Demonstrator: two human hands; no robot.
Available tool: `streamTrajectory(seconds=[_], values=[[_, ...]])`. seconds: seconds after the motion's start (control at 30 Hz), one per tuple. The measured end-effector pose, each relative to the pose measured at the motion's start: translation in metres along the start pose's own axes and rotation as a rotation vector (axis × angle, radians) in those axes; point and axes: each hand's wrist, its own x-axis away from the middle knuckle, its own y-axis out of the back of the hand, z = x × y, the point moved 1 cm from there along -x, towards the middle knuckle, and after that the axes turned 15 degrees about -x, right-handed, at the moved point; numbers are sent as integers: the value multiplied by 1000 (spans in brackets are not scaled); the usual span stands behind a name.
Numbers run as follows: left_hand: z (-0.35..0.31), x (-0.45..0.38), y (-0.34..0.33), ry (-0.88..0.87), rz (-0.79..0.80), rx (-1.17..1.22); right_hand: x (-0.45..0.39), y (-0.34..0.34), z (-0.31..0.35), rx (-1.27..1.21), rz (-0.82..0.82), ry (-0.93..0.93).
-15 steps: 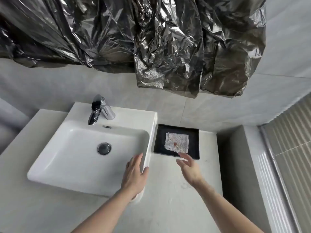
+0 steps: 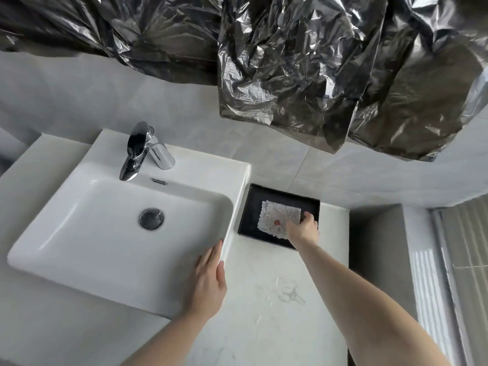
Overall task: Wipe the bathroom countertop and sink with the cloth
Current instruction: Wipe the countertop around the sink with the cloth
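The right hand [image 2: 303, 229] reaches onto the folded white patterned cloth [image 2: 277, 219], fingers curling at its right edge; whether they have pinched it yet I cannot tell. The cloth lies flat in a shallow black rectangular tray [image 2: 249, 207] on the pale marbled worktop [image 2: 277, 299], just beside the white ceramic sink [image 2: 105, 233]. It looks light, soft and limp, best gathered at an edge. The left hand [image 2: 208, 281] rests flat, fingers straight, on the sink's right rim.

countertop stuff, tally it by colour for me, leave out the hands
white: 2, the sink and the cloth
black: 1, the tray
chrome: 2, the tap and the drain
total: 5
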Motion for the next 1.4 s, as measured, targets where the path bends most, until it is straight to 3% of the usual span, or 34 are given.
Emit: streamTrajectory(seconds=[0.2,0.3,0.63,0.83,0.93,1.03,1.1,1.27,1.4], values=[[-6,-1,10,30,0,-42,-10,-11,13,-104,-41,-151],[-8,-1,12,22,-18,-48,-5,-8,22,-135,20,-218],[-9,1,12,61,21,6,76,36,43,-395,260,153],[-3,0,1,52,61,66,125,82,-26,-469,138,166],[-2,2,18,66,120,17,136,91,-89,-331,19,89],[1,27,49,11,74,-11,145,90,-154,-84,-53,-25],[9,60,67,-71,21,18,153,86,-186,34,-87,-8],[59,154,85,-169,0,57,167,70,-193,191,-46,318],[130,194,58,47,166,-60,147,53,-179,270,-10,269]])
